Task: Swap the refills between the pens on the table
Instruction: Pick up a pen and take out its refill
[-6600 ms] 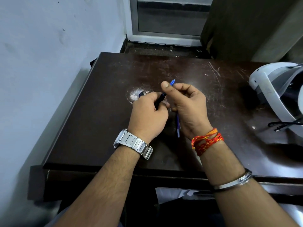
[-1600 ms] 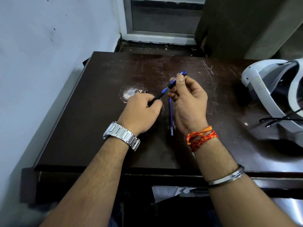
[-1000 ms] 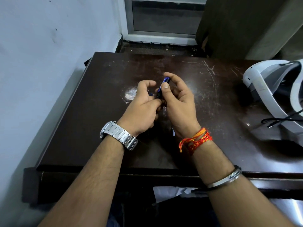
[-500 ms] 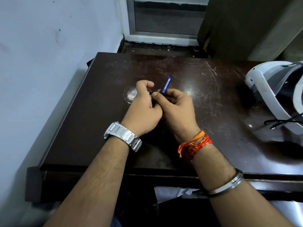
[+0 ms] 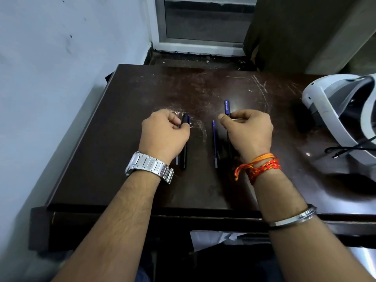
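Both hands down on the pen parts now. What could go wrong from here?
1. Mix-up: the thin blue refill lies loose between the left hand with its dark pen barrel and the right hand with its blue pen piece; it may go back into its original pen.
2. The parts are round and could roll on the table.
3. The white headset and its cable crowd the right side.

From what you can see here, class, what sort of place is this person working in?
Probably a corner of an ordinary room, used as a makeshift workspace, not a workshop. A scratched dark wooden table stands against a painted wall, a window sits behind it, and a white headset rests on its right side.
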A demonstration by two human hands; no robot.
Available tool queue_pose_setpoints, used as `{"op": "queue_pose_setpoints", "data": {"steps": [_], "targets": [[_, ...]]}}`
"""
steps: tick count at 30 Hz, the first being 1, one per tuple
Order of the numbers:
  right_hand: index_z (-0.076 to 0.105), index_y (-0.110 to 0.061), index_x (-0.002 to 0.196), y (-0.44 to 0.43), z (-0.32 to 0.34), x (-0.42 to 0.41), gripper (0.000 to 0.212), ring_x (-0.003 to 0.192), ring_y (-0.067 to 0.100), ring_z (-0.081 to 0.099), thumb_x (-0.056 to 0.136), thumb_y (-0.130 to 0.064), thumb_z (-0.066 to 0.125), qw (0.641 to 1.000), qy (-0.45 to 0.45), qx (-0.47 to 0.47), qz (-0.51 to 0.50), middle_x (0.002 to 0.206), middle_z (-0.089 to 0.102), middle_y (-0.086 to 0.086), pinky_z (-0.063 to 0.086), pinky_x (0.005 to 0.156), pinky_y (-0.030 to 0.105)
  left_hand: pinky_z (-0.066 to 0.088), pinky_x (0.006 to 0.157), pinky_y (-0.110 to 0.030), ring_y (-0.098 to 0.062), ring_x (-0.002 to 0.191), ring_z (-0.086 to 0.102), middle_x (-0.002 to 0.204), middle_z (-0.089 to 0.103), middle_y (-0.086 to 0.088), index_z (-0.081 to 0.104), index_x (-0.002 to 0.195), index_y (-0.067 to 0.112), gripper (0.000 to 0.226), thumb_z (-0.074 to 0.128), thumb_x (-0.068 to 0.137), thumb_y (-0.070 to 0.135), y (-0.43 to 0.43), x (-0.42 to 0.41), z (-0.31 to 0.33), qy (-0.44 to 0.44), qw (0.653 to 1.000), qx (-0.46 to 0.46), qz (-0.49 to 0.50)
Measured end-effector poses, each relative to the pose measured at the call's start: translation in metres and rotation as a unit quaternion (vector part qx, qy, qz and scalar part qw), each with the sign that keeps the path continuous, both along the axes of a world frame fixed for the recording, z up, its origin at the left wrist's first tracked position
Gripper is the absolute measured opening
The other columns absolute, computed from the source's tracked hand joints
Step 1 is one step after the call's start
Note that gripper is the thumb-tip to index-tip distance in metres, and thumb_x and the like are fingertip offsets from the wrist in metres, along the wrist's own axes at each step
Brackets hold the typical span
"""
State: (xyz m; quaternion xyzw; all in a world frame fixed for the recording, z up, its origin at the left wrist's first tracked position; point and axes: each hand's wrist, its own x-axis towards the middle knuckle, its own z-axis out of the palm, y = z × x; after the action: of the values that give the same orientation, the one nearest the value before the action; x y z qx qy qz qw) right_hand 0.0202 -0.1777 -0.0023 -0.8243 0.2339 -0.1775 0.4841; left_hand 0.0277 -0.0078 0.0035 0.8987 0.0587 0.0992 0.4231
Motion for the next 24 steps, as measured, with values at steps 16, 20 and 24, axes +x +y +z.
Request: {"op": "queue_pose_setpoints", "data": {"steps": [16,20,24], "targets": [[0.072,-0.005,0.078,0.0012,-0.0031,0.0012,0.026,0.077,0.029,0.067,0.082,-0.031,0.070,0.983,0.131,-0.123,0.032,0.077,0.068,0.013,0.047,0.066,0.026,0.031,0.043,-0.012,0.002,0.050,0.054,0.049,0.060,0.007,0.065,0.052,0.017,0.027,0.081,0.066,0.034,-0.0023,-0.0008,-0.0055,0.069,0.995,0.066,-0.022],[0.069,-0.004,0.078,0.0021,-0.0036,-0.0002,0.028,0.077,0.032,0.067,0.078,-0.032,0.071,0.981,0.133,-0.138,0.037,0.082,0.068,0.017,0.053,0.067,0.029,0.031,0.043,-0.013,0.002,0.055,0.053,0.056,0.063,0.006,0.066,0.055,0.017,0.026,0.081,0.065,0.034,-0.0033,-0.0016,-0.0056,0.076,0.994,0.074,-0.022],[0.070,-0.003,0.084,0.0027,-0.0022,-0.0004,0.025,0.084,0.033,0.068,0.080,-0.028,0.071,0.976,0.145,-0.154,0.052,0.091,0.070,0.017,0.056,0.072,0.030,0.032,0.042,-0.014,-0.004,0.061,0.059,0.057,0.065,0.003,0.068,0.056,0.015,0.022,0.079,0.067,0.030,-0.0036,-0.0009,-0.0064,0.083,0.992,0.089,-0.020]]}}
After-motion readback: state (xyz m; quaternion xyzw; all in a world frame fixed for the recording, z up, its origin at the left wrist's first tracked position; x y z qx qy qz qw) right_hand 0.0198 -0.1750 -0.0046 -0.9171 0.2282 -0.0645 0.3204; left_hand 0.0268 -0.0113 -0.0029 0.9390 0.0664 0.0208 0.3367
